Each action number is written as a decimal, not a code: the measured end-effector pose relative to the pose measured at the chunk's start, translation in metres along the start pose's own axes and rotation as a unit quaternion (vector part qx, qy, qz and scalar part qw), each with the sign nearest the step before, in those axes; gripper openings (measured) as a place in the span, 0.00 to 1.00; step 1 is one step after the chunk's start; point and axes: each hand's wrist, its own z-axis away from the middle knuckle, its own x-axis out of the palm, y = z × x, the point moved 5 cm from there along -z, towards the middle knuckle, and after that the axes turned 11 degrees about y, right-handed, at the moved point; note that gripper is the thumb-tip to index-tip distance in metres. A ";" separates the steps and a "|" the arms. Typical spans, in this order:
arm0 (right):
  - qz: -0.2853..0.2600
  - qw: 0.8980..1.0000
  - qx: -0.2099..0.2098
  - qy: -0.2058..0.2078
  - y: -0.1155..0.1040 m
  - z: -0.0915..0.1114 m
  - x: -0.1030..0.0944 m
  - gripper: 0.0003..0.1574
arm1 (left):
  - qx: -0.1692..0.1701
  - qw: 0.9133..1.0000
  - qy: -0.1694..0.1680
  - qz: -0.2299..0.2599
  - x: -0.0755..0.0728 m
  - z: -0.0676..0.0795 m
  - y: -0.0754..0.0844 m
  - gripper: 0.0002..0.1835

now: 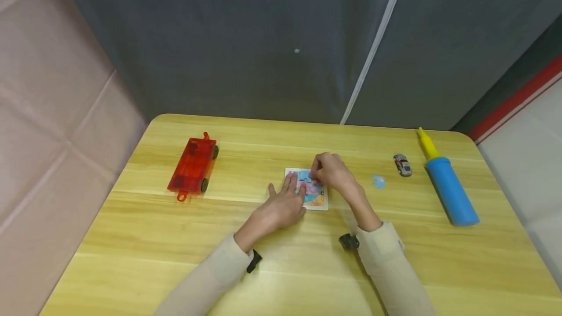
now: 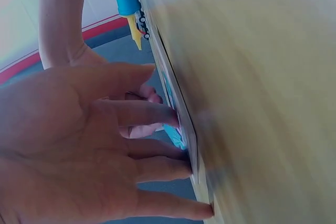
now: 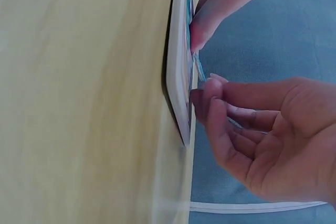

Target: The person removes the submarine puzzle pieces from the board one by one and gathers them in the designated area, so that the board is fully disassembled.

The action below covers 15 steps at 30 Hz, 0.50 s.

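Observation:
A small jigsaw puzzle [image 1: 317,203] with a white border and a blue, pink and orange picture lies flat at the middle of the table. My left hand [image 1: 283,205] rests its outstretched fingers on the puzzle's left part, as the left wrist view also shows. Over the puzzle's upper right, my right hand [image 1: 335,173] pinches a thin puzzle piece between thumb and fingers. In the right wrist view the piece's blue edge [image 3: 200,68] stands tilted against the board, its rest hidden by the fingertips. To the right lie loose light-blue puzzle pieces [image 1: 379,182].
A red see-through toy wagon [image 1: 191,165] stands on the left of the wooden table [image 1: 145,238]. At the right are a small toy car [image 1: 402,165] and a blue pump [image 1: 452,191] with a yellow nozzle. A dark curtain [image 1: 246,43] hangs behind the far edge.

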 end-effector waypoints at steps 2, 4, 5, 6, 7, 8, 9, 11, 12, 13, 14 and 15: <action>-0.007 1.000 -0.002 0.001 -0.001 -0.001 0.001 0.03 | 0.001 1.000 -0.001 0.001 0.000 0.000 -0.001 0.37; -0.010 1.000 -0.002 -0.003 0.000 -0.002 0.001 0.05 | 0.003 1.000 -0.002 0.000 0.000 0.000 -0.001 0.37; -0.009 1.000 -0.006 -0.006 0.001 -0.003 0.001 0.07 | 0.004 1.000 0.000 0.001 0.000 0.000 -0.002 0.37; -0.005 1.000 -0.009 -0.006 0.002 -0.004 -0.001 0.09 | 0.005 1.000 0.001 0.002 0.000 0.001 -0.002 0.37; -0.005 1.000 -0.011 -0.006 0.005 -0.005 -0.003 0.10 | 0.006 1.000 0.001 0.003 0.000 0.001 -0.002 0.37; -0.004 1.000 -0.013 -0.005 0.007 -0.005 -0.007 0.09 | 0.006 1.000 0.002 0.004 -0.001 0.001 -0.002 0.37; -0.005 1.000 -0.016 -0.002 0.011 -0.005 -0.012 0.08 | 0.007 1.000 0.003 0.004 -0.001 0.002 -0.001 0.37; 0.001 1.000 -0.017 0.012 0.019 -0.005 -0.025 0.06 | 0.010 1.000 0.006 0.000 -0.001 0.003 -0.001 0.38; 0.002 1.000 -0.013 0.020 0.024 -0.005 -0.032 0.05 | 0.012 1.000 0.006 -0.003 -0.001 0.003 -0.001 0.38; 0.004 1.000 -0.010 0.027 0.030 -0.004 -0.039 0.05 | 0.013 1.000 0.005 -0.005 -0.001 0.003 0.000 0.38; 0.005 0.999 -0.004 0.033 0.036 -0.003 -0.047 0.05 | 0.014 1.000 0.005 -0.007 -0.001 0.004 0.000 0.38; 0.007 0.999 0.000 0.037 0.042 -0.001 -0.054 0.05 | 0.016 1.000 0.005 -0.009 -0.001 0.004 0.000 0.38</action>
